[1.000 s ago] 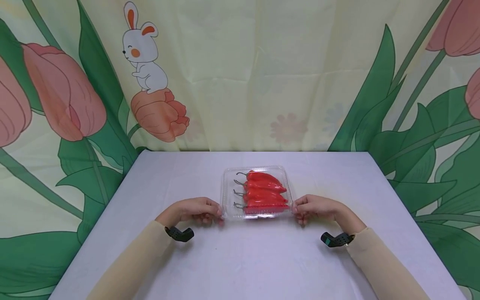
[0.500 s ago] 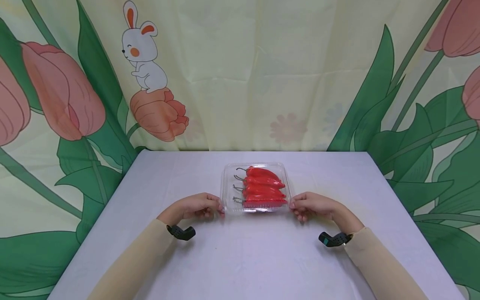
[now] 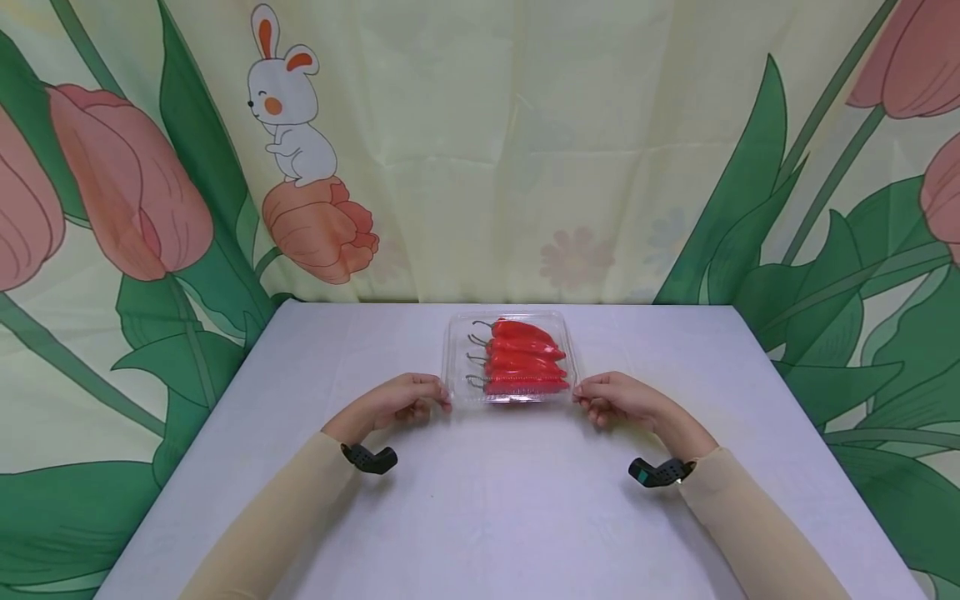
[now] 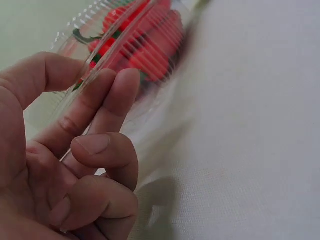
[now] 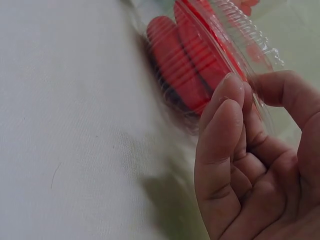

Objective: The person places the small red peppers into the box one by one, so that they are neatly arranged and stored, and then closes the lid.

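Note:
A clear plastic clamshell box [image 3: 457,350] with several red chili peppers [image 3: 521,356] lying side by side in it is toward the back middle of the table. Their thin stems point left. My left hand [image 3: 397,402] pinches the rim at the box's near left corner between thumb and fingers. At the near right corner, my right hand [image 3: 624,398] pinches the rim in the same way. In the left wrist view the lid's ribbed edge [image 4: 150,45] runs between thumb and fingertips. The right wrist view shows pepper ends [image 5: 175,65] through the ribbed plastic wall.
A white cloth covers the table [image 3: 495,500]. Behind it hangs a curtain [image 3: 465,150] printed with tulips and a rabbit, close to the table's back edge. Black bands with small devices [image 3: 369,458] sit on both wrists.
Both hands have moved forward, away from the body, carrying the box of peppers toward the table's back edge. Their pinch on its near corners stays the same.

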`<action>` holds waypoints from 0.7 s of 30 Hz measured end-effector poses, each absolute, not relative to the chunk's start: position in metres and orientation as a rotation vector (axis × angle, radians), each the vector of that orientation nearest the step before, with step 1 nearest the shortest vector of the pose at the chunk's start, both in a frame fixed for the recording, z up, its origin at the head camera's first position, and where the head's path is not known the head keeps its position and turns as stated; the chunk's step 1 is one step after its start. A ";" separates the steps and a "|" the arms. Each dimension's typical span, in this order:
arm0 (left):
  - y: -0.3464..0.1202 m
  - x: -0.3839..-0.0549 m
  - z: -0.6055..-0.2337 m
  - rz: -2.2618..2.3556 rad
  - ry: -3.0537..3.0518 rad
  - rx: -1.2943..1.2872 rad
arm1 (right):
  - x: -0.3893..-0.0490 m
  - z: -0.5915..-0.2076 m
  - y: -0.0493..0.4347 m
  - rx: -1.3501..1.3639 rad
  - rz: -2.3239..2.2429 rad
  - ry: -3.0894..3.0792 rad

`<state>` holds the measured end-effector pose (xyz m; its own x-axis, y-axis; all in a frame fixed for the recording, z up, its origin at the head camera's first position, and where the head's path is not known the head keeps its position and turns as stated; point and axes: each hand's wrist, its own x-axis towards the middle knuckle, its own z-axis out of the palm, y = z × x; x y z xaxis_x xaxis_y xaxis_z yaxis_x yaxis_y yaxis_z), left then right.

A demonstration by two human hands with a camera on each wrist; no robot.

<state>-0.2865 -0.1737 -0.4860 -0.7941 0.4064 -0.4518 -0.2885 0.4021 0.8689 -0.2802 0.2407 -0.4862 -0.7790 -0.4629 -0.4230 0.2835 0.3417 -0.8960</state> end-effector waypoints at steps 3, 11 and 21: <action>-0.173 -0.290 -0.487 1.458 2.048 0.070 | -0.281 -0.486 0.239 -0.138 -1.515 1.956; -0.173 -0.292 -0.491 1.517 2.039 0.027 | -0.281 -0.486 0.235 -0.090 -1.546 1.943; -0.169 -0.288 -0.487 1.567 2.049 0.047 | -0.282 -0.486 0.234 -0.037 -1.568 1.958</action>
